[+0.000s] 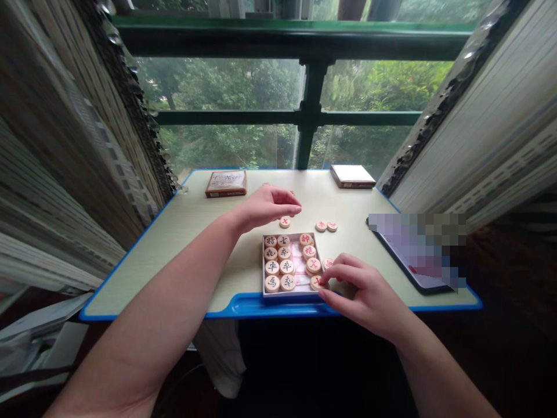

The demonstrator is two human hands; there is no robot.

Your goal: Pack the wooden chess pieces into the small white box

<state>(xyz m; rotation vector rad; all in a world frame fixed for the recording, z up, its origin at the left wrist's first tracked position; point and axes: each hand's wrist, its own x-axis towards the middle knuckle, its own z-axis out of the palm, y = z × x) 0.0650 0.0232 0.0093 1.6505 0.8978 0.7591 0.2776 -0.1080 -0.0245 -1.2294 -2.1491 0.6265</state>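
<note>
A shallow open box (pixel 282 294) near the table's front edge holds round wooden xiangqi pieces. Black-lettered pieces (pixel 286 267) fill its left columns, and red-lettered pieces (pixel 308 252) line the right side. At the lower right corner, my right hand (pixel 359 293) pinches a red-lettered xiangqi piece (pixel 316 283) between thumb and fingertips. Beyond the box hovers my left hand (pixel 274 204), fingers stretched and holding nothing visible. Just below it lies a red piece (pixel 284 222); others behind it are partly hidden. Another red piece (pixel 328 264) sits right of the box, partly covered by my right hand.
Two red pieces (pixel 326 226) lie together on the table (pixel 191 232). A brown box (pixel 226 183) stands far left, a white-topped box (pixel 353 176) far right. On the right rests a phone or tablet (pixel 409 255), partly blurred. Curtains flank the window behind.
</note>
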